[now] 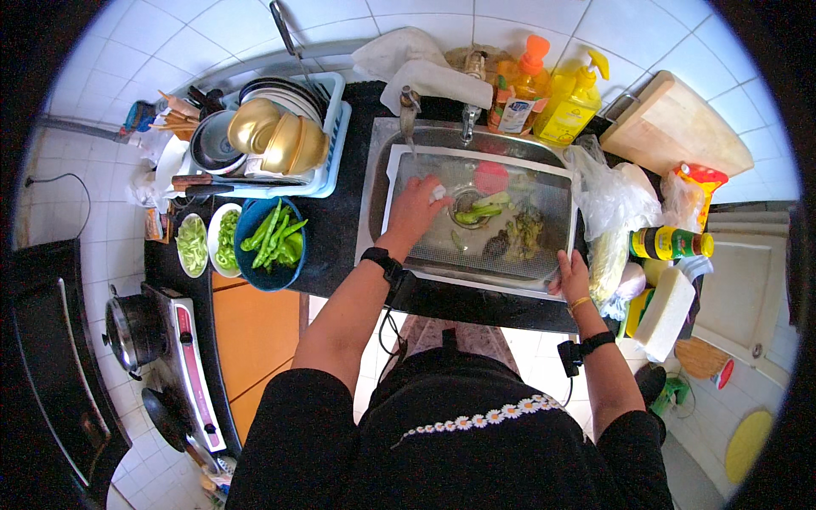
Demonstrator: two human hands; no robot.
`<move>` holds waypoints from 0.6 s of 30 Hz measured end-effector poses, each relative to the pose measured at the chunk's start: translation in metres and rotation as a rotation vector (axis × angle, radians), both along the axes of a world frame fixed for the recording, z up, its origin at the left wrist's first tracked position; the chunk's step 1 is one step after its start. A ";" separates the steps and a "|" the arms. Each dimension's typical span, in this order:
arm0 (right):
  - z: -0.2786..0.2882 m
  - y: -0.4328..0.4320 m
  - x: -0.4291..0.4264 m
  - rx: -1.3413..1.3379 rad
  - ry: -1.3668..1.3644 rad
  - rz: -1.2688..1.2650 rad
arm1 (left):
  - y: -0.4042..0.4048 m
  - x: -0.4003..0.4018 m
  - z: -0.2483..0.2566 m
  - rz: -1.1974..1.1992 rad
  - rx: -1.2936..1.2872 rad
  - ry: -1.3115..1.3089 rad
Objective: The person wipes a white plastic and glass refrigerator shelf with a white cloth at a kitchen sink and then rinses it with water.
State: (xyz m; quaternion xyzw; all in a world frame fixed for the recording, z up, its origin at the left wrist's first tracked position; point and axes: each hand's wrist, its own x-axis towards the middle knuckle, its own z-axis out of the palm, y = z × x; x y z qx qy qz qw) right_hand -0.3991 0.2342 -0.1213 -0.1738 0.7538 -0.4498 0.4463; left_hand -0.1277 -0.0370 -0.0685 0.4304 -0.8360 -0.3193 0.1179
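A white-framed mesh screen (408, 260) lies tilted across the steel sink (376, 166), its fine grid see-through. My left hand (417, 207) rests on the screen's left part and holds a small white wad (438, 192), perhaps cloth or sponge; the fingers partly hide it. At the lower right corner, my right hand (569, 275) grips the frame. Through the mesh, pieces of green vegetable (479, 213), wilted leafy scraps (526, 234) and a round pink thing (491, 177) show in the basin. The left faucet (408, 105) points down at the screen's upper left corner.
Left of the sink are a blue dish rack (341, 121) with bowls and plates, and a blue bowl of green peppers (274, 239). Behind stand an orange bottle (519, 95) and a yellow pump bottle (570, 102). Bagged vegetables (612, 210) and a yellow-green bottle (669, 243) crowd the right.
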 end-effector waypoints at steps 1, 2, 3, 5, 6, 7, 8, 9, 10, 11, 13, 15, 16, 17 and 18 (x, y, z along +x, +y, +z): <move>-0.001 0.001 -0.001 -0.009 -0.015 0.000 | -0.001 -0.001 0.000 -0.021 -0.036 -0.030; -0.004 0.001 -0.001 -0.018 -0.029 0.000 | -0.002 -0.004 -0.002 -0.012 -0.048 -0.036; -0.001 0.000 -0.001 -0.027 -0.044 0.001 | -0.001 -0.008 -0.006 -0.002 -0.060 -0.042; 0.005 -0.003 0.002 -0.009 -0.023 -0.006 | -0.003 -0.014 -0.014 0.008 -0.086 -0.046; 0.008 -0.004 0.004 0.000 -0.014 -0.010 | -0.005 -0.016 -0.016 0.007 -0.101 -0.046; 0.006 -0.003 0.003 0.006 -0.002 -0.001 | -0.008 -0.019 -0.017 0.006 -0.116 -0.046; 0.004 -0.002 0.002 0.012 0.011 0.008 | -0.011 -0.020 -0.019 0.029 -0.107 -0.040; 0.002 -0.001 0.002 0.017 0.024 0.014 | -0.016 -0.022 -0.017 0.048 -0.100 -0.035; 0.001 0.000 0.001 0.012 0.005 0.006 | -0.021 -0.024 -0.015 0.067 -0.092 -0.029; 0.000 0.000 0.000 0.007 -0.013 -0.002 | -0.028 -0.025 -0.013 0.135 -0.028 0.018; -0.003 0.001 -0.001 0.004 -0.020 0.005 | -0.041 -0.023 -0.009 0.276 0.099 0.111; -0.007 0.001 -0.004 0.008 0.006 0.033 | -0.046 -0.019 -0.014 0.281 0.104 0.074; -0.007 0.000 -0.003 0.004 -0.001 0.030 | -0.047 -0.017 -0.017 0.285 0.107 0.056; -0.006 0.000 -0.002 0.000 -0.008 0.027 | -0.044 -0.013 -0.020 0.254 0.024 -0.088; -0.004 0.000 -0.001 -0.001 -0.014 0.019 | -0.036 -0.011 -0.022 0.216 -0.056 -0.230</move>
